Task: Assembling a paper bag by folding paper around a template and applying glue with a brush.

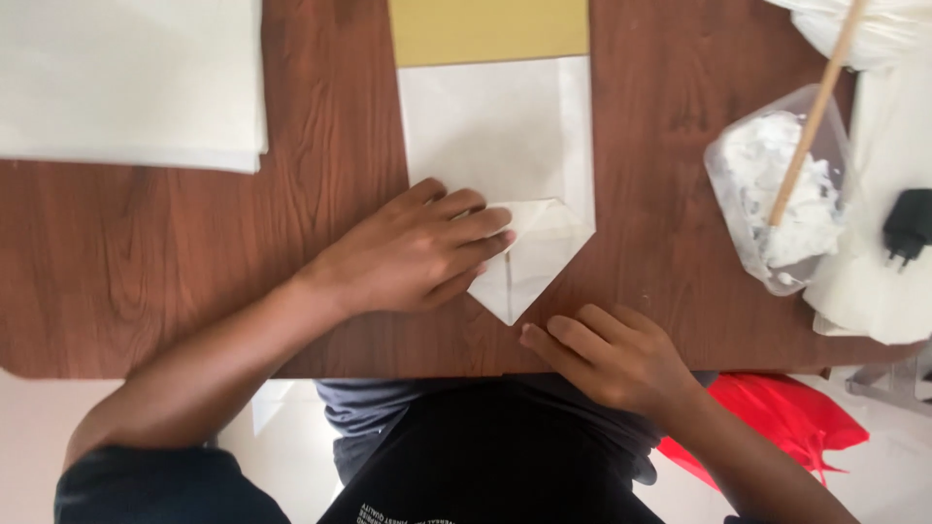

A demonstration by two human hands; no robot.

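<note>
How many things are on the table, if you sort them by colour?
White: 4, folded paper, paper stack, paste tub, bag
Yellow: 1, card
Tan: 1, stick
Black: 1, plug
Total: 7
Left hand presses the folded paper; right hand rests nearby.

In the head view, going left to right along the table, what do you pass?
Stack of white paper sheets → left hand pressing the folded white paper → right hand at the table edge → clear bag of white paste with a wooden stick → black plug.
</note>
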